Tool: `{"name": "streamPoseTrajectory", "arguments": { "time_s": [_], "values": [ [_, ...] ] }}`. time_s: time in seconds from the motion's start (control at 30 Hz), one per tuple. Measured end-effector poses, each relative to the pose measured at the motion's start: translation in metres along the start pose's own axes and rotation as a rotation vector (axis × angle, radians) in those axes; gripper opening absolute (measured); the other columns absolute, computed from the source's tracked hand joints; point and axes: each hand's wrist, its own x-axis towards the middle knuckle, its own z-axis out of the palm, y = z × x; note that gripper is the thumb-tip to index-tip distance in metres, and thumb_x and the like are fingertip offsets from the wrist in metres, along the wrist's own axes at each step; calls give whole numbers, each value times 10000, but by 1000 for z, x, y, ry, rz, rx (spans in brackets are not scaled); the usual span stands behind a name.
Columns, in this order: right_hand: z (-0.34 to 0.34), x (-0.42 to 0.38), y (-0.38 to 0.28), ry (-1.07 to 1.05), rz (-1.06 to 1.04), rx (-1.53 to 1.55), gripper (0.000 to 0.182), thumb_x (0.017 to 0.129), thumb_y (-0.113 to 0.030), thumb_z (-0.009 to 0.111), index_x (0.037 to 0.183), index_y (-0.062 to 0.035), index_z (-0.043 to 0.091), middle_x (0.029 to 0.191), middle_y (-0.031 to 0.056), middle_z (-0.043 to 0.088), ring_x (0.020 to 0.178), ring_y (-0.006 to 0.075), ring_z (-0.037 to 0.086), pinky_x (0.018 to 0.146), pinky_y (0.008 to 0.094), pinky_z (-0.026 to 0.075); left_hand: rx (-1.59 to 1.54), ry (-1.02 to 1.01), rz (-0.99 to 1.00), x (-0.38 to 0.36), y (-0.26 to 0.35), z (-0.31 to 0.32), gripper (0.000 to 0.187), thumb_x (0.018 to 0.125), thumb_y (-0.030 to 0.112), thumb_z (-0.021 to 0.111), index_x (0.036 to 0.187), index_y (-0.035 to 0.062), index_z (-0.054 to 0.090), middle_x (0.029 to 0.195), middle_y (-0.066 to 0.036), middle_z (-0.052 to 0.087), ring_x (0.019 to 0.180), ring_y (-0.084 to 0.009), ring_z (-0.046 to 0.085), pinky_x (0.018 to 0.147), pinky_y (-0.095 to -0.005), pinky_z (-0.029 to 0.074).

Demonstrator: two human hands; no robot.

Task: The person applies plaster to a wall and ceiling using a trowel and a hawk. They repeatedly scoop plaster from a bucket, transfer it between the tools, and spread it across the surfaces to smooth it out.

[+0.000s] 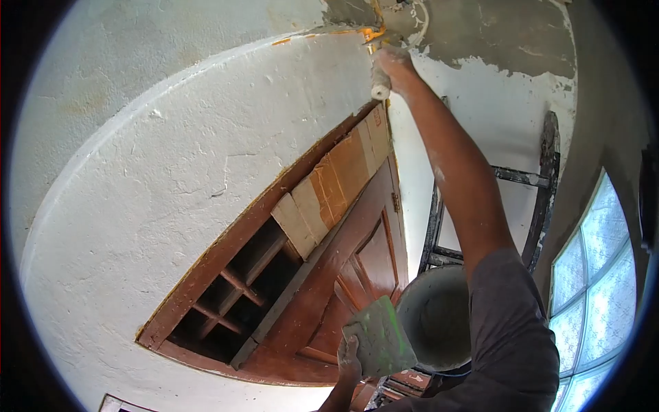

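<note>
High up at the corner where the walls meet, my right hand is closed around the pale, cement-smeared handle of a trowel. The trowel's blade is partly hidden and lies close to the wall, beside an orange-stained patch. Low in the view, my left hand grips the edge of a green plasterer's hawk coated in grey mortar. Right behind the hawk stands a large bucket with grey residue on its inside.
A dark ladder leans against the white wall at right. Below the wall, a brown door has a transom frame partly covered by cardboard. Grey wet-looking plaster covers the upper right wall. A glass-block window is at far right.
</note>
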Motion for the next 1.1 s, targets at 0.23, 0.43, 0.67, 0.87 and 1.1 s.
{"name": "streamPoseTrajectory", "arguments": {
  "time_s": [0.23, 0.43, 0.67, 0.87, 1.1],
  "values": [
    [-2, -4, -49, -201, 123, -9, 155, 809, -166, 643, 850, -26, 592, 697, 106, 595, 494, 225, 575, 445, 366, 508, 18, 57, 12, -1, -10, -11, 414, 989, 328, 511, 1247, 5, 534, 1097, -93, 608, 955, -173, 592, 849, -307, 484],
    [19, -31, -75, -184, 252, -29, 137, 832, -111, 633, 905, -7, 584, 740, 113, 600, 555, 229, 593, 480, 380, 525, -30, -22, 36, 3, -13, -10, 409, 987, 330, 517, 1235, 6, 538, 1083, -79, 613, 933, -164, 596, 836, -301, 489],
    [50, -86, -95, -304, 167, 196, 117, 804, -75, 634, 872, -11, 563, 692, 93, 582, 535, 210, 588, 481, 360, 539, -14, -25, 10, -7, -6, -1, 411, 984, 326, 534, 1252, 14, 534, 1106, -80, 605, 967, -174, 591, 861, -318, 483],
    [77, -132, -123, -413, 268, 21, 210, 870, -106, 585, 1070, -60, 536, 766, 63, 565, 606, 166, 582, 493, 323, 519, -35, -61, -7, -8, -5, -1, 433, 985, 352, 526, 1261, 18, 534, 1132, -93, 605, 988, -188, 596, 881, -336, 487],
    [17, -304, -183, -637, 221, -357, 188, 892, -144, 577, 1006, -3, 626, 715, 41, 572, 601, 126, 575, 515, 294, 473, -459, -188, -282, -2, 31, 3, 511, 978, 402, 505, 1338, 41, 479, 1288, -143, 572, 1153, -293, 584, 1002, -421, 475]
  ]
}}
